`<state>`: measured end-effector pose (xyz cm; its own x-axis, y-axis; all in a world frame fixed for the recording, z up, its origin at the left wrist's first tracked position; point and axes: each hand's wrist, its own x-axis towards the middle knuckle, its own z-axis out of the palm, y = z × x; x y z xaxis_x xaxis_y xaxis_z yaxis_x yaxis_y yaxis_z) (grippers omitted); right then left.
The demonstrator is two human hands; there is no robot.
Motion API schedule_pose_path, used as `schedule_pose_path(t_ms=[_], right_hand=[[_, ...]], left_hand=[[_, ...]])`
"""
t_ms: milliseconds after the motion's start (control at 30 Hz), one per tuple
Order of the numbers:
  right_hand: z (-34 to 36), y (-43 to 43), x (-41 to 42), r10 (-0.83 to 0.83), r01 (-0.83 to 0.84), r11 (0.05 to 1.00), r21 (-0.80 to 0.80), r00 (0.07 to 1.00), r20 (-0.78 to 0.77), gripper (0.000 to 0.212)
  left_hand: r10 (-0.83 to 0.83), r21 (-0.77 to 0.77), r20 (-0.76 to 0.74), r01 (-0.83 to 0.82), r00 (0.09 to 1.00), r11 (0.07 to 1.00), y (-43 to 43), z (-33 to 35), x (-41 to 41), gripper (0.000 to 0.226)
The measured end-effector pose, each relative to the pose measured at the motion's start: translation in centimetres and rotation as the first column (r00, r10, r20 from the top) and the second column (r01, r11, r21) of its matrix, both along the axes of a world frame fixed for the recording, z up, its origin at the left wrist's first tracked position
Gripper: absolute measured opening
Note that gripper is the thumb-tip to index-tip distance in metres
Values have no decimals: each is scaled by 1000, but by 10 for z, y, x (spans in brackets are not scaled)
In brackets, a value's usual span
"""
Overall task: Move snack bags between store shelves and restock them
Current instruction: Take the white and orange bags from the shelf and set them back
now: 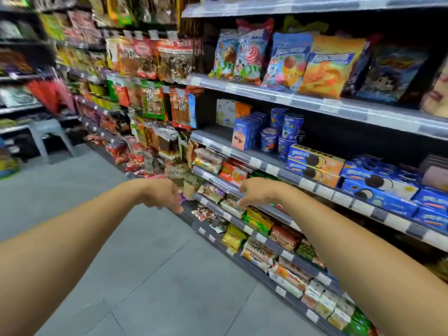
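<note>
Both of my arms reach forward toward the low shelves on the right. My left hand (pixel 167 194) hangs with fingers curled downward over the aisle edge, close to a small purple packet (pixel 182 199), and I cannot tell if it grips it. My right hand (pixel 257 191) hovers with fingers spread just above the snack bags (pixel 232 206) on a lower shelf, holding nothing. Large colourful snack bags (pixel 288 60) stand upright on the upper shelf (pixel 266 93). The frame is blurred.
Blue cookie boxes (pixel 378 187) and cups (pixel 288 132) fill the middle shelf. Hanging snack packets (pixel 155 100) crowd the racks to the left. A grey plastic stool (pixel 52 137) stands in the aisle at far left. Grey tiled floor (pixel 145 275) lies below my arms.
</note>
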<state>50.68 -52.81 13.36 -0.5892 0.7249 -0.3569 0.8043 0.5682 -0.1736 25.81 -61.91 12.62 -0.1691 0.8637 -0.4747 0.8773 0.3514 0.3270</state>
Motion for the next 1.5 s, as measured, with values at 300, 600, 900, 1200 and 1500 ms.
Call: schedule_pose_path(t_ms=[300,600,900,1200,1500], right_hand=[[-22,86,-109,-57,58,998,-34,998,30,61],[-7,223,-198,-176,176,984,11,984,-31,51],[-12,320,-259,-326,327,945,7,942,-75,60],[-49,409,-309,-601,623,782,0,754,-265,55],[-93,510,-329,-767,927,370,-61,268,-584,66]], left_hand=[[-160,27,-25,161,987,987,111,0,-101,26],[-257,65,1,256,966,964,293,13,-174,16],[-318,120,99,306,943,945,412,6,-226,25],[-374,381,179,286,910,879,532,-47,-255,61],[-370,478,375,165,850,863,639,-95,-279,75]])
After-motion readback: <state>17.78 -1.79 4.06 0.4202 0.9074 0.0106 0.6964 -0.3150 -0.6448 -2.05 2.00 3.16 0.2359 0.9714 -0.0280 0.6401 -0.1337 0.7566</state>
